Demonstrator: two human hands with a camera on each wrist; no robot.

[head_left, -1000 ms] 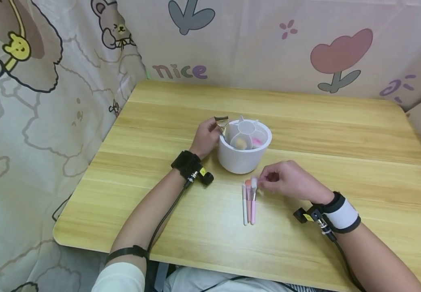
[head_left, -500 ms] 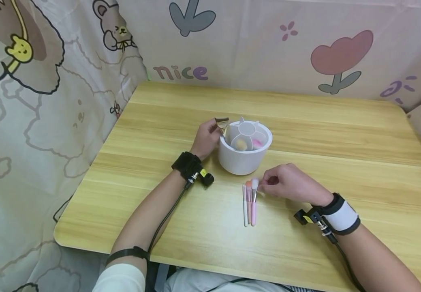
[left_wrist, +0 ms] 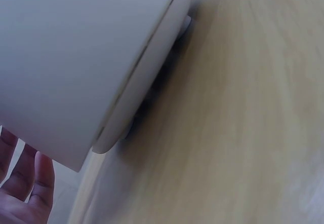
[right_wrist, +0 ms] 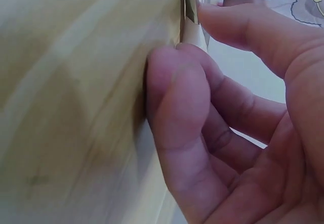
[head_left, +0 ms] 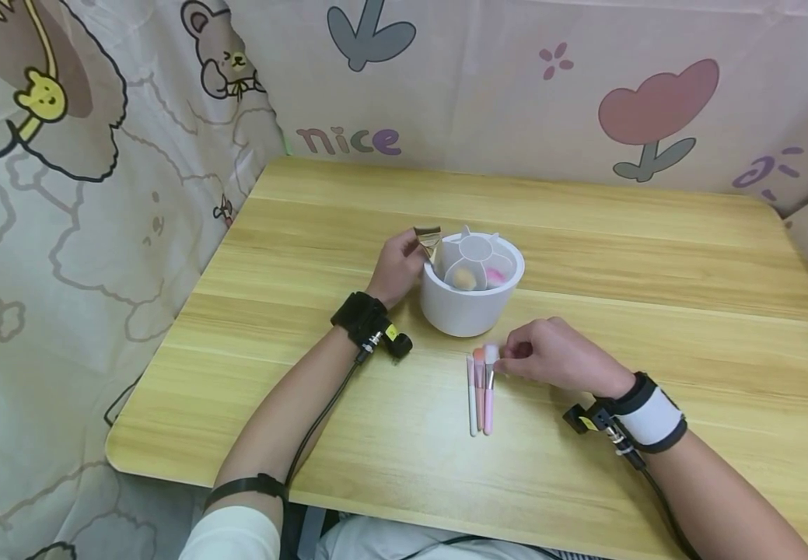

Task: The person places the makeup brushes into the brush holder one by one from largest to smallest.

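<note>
A white round pot with a divided insert stands on the table. My left hand rests against its left side, beside a gold-and-brown brush standing at the rim. In the left wrist view, bent left fingers lie at the pot's wall. In front of the pot lie three makeup brushes side by side: a white-handled one, one with orange bristles and a pink-handled one with white bristles. My right hand pinches the pink-handled brush near its bristles, thumb at the metal collar.
Inside the pot, a tan brush head and a pink one show in separate compartments. The wooden table meets a patterned cloth at the back and left. Black cables run along both forearms.
The right hand has shifted very slightly at the pink-handled brush, whose bristle end sits a touch farther right of the other brushes. The left hand keeps its place at the pot.
</note>
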